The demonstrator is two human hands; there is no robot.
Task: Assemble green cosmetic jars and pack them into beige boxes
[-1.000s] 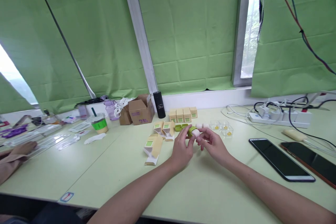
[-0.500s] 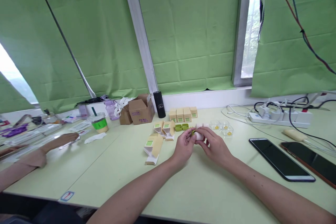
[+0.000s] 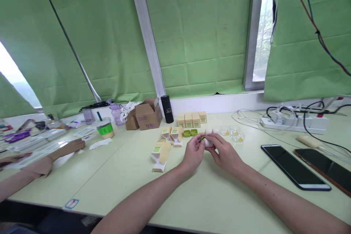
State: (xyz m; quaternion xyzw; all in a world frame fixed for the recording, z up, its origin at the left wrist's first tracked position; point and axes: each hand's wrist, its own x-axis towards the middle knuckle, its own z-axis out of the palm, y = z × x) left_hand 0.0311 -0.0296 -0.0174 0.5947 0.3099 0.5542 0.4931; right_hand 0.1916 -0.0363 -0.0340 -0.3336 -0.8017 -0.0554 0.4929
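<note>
My left hand [image 3: 193, 152] and my right hand [image 3: 225, 153] meet over the table, fingers closed around one small white rounded piece [image 3: 208, 143] with a dark and green part on its left side. The left fingertips pinch that green side, while the right fingers wrap the white body. Its exact kind is too small to tell. Just behind the hands sit small green square trays [image 3: 190, 132] and more white pieces [image 3: 212, 131], partly covered by my fingers. Clear containers with yellow centres [image 3: 235, 132] lie beyond my right hand. Open cardboard cartons [image 3: 163, 149] lie left of my left hand.
Several closed small cartons [image 3: 192, 120] stand near the wall, beside a black bottle [image 3: 167, 109] and a brown box [image 3: 148, 117]. Phones [image 3: 294, 166] and a power strip [image 3: 296, 123] with cables occupy the right. A drink cup [image 3: 105, 128] and a co-worker's hand [image 3: 70, 147] are at left.
My hands stay nearly in place around the white piece, with only slight finger movement. At left, the co-worker's hand has shifted and now lies flatter over the table.
</note>
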